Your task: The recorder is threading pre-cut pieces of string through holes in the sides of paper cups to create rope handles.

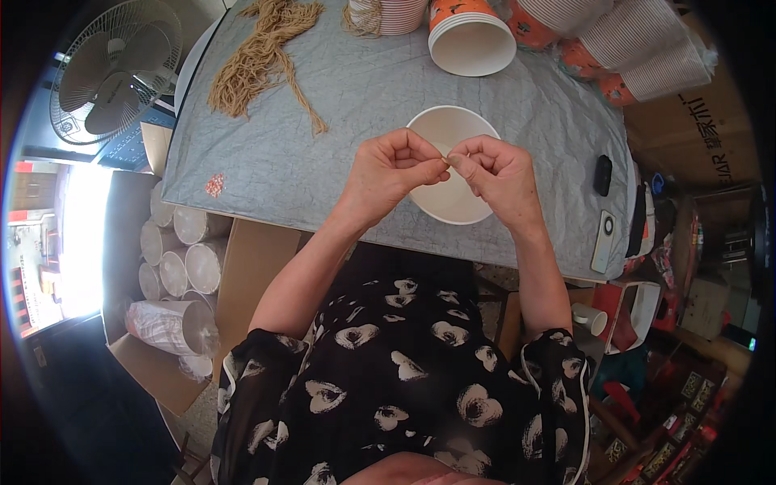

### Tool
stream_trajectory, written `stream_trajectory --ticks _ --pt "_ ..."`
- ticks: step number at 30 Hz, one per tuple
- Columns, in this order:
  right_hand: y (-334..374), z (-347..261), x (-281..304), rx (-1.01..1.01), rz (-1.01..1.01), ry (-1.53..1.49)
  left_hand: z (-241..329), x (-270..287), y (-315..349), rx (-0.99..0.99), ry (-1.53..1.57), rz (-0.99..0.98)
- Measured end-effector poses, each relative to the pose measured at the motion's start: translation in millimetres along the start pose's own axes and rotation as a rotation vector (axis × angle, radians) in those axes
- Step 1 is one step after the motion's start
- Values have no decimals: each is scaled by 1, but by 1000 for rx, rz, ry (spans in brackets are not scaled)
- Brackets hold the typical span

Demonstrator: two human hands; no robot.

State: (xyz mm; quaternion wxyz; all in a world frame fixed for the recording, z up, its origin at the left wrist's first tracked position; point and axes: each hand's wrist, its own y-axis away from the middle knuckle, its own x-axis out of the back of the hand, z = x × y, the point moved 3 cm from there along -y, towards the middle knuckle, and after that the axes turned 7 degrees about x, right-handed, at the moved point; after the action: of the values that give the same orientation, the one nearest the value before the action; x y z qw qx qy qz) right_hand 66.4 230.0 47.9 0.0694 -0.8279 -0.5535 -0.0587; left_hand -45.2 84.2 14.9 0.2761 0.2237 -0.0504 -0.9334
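Observation:
My left hand (pixel 400 166) and my right hand (pixel 497 174) meet fingertip to fingertip above a white paper bucket (pixel 453 212). Both are closed in a pinch, thumb against forefinger. Whatever sits between the fingertips is too small to name. The bucket stands near the table's front edge, its open mouth facing up and partly covered by my hands. A loose bundle of tan string (pixel 271 52) lies at the far left of the table, one strand group trailing toward the bucket. A small heap of red and white bits (pixel 215 185) rests at the left.
Orange printed paper buckets (pixel 471 40) and wrapped stacks of buckets (pixel 634 40) fill the back right of the grey-covered table (pixel 307 178). A black object (pixel 603 175) and a pale phone-like device (pixel 603 241) lie at the right edge. Left below is a carton of rolled packs (pixel 174 267).

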Motion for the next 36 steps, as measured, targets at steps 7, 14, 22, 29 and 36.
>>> stream_trajectory --ticks 7,14,22,29,36 --pt "1 0 -2 7 46 -16 -1 -1 0 21 18 -16" --pt "1 7 2 1 38 -73 1 -3 1 87 83 -34" --pt "1 -7 5 104 69 37 5 -4 4 46 52 -66" --pt "-5 -30 12 148 4 178 30 -10 -9 76 -222 -161" --pt "-2 -16 33 295 9 280 38 0 -11 54 -552 -184"
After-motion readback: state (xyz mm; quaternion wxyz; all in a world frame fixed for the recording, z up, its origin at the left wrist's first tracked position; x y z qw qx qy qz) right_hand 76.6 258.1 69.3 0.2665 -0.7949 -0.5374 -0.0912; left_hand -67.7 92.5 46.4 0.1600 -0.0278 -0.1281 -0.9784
